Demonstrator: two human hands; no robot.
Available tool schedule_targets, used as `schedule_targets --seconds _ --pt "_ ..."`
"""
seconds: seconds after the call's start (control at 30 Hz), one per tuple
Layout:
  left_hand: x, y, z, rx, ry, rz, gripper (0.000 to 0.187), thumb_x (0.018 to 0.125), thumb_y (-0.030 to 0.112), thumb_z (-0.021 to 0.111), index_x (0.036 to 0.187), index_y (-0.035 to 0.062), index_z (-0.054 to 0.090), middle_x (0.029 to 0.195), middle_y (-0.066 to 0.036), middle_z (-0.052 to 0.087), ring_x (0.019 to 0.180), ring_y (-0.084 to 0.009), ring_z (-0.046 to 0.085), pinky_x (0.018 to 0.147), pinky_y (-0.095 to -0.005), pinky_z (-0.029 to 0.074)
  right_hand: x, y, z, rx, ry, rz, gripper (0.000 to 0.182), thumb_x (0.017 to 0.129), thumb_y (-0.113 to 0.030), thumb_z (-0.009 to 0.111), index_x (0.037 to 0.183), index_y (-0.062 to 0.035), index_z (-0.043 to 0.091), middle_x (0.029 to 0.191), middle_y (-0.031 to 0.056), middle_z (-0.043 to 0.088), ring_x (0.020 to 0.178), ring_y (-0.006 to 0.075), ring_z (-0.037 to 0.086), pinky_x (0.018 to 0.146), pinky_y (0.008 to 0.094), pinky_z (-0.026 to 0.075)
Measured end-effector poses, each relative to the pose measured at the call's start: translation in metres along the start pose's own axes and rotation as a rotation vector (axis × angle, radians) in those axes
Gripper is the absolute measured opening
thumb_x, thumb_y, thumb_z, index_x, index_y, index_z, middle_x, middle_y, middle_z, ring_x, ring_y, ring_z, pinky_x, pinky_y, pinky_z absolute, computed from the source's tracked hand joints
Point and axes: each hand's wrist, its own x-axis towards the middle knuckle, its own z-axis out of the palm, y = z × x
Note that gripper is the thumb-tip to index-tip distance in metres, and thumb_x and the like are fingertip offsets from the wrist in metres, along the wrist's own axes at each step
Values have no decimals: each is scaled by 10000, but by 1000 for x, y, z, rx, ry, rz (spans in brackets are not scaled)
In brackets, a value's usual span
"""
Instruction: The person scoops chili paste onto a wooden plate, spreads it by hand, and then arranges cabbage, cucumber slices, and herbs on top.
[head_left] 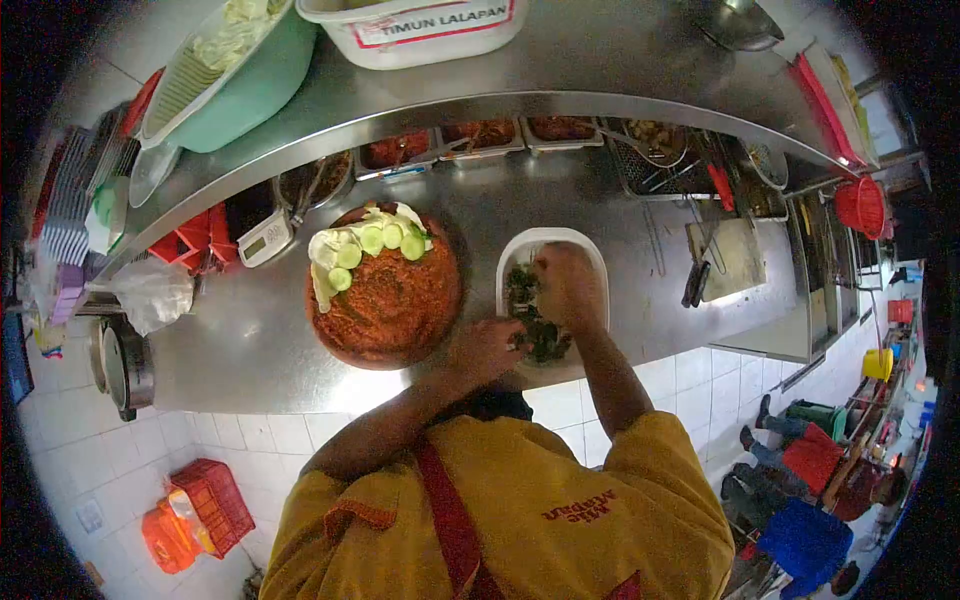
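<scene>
A white oval tub (598, 262) on the steel counter holds dark green leafy greens (543, 338). Both hands are at this tub. My left hand (490, 347) reaches over its near left rim, with its fingers closed on some of the leaves. Inside the tub, my right hand (568, 285) is curled above the greens; its fingertips are partly hidden, and what they hold cannot be made out. To the left sits a round stone mortar (455, 265) spread with red-orange sambal (385, 305). Cucumber slices (372, 240) and pale cabbage pieces (322, 250) line its far edge.
Metal trays of red sauces (400, 150) stand under a raised steel shelf (600, 75). A digital scale (266, 240) is at the left. Tongs (708, 245) and a board (735, 255) lie right. A green basin (240, 90) sits on the shelf. Other people are seated far right.
</scene>
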Motion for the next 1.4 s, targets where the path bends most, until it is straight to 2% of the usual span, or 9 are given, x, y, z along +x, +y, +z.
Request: schedule_targets --seconds 0.17,0.3,0.5,0.67,0.87,0.97,1.1,1.23,1.4 --pt "-5 18 -44 -119 5 -163 368 891 375 588 1144 111 627 916 -174 681 833 -330 671 765 -437 538 -2 28 -19 1114 -78 605 198 836 -163 704 978 -34 654 841 27 640 769 161 604 729 297 491" --pt "8 17 -38 -331 314 -8 267 890 137 589 1141 48 607 942 -151 683 848 -299 676 727 -389 536 -12 5 -50 1704 -103 929 232 874 -165 673 1045 -17 620 860 46 640 765 125 603 664 267 505" --pt "24 17 -34 -361 463 185 313 909 198 611 1181 43 600 1000 -169 674 875 -254 671 771 -335 529 -20 -38 -74 2053 -108 883 211 895 -212 642 1058 -82 611 897 15 622 743 115 579 661 248 504" --pt "22 0 -32 -1114 207 -74 332 943 268 602 1150 9 627 983 -90 683 879 -170 652 783 -298 526 -24 -36 -56 2027 -218 781 200 910 -184 617 1074 -71 604 1000 63 622 845 126 582 692 250 514" --pt "4 -14 -59 -1237 166 -176 325 926 288 620 1128 34 619 996 -43 649 889 -150 629 797 -293 506 -17 -33 -3 980 -184 202 280 929 -230 603 1128 -35 592 1026 80 637 866 170 614 762 294 517" --pt "-7 -29 -70 -1200 205 -255 302 914 278 633 1099 39 624 992 -34 637 911 -140 615 783 -297 501 4 -62 -21 1035 -296 203 310 928 -253 617 1147 -33 598 1023 74 641 883 164 622 772 291 515" --pt "-17 -67 -70 -1334 475 -227 214 903 195 633 1035 27 637 945 -45 646 860 -159 632 758 -282 493 49 -125 -58 1694 -440 778 380 934 -291 618 1182 -6 580 1019 76 640 913 166 628 799 290 516" --pt "-20 -108 -68 -1226 764 -57 185 902 162 615 1020 20 630 921 -46 640 830 -157 620 745 -289 492 73 -146 -15 1507 -487 519 386 946 -277 600 1184 25 566 1046 91 635 881 154 629 787 286 532" --pt "-18 -145 -91 -750 946 -62 223 914 163 597 1068 4 626 941 -123 647 852 -226 638 750 -337 502 127 -153 43 918 -293 182 236 897 -189 648 1024 10 631 822 94 660 728 184 637 665 325 518"
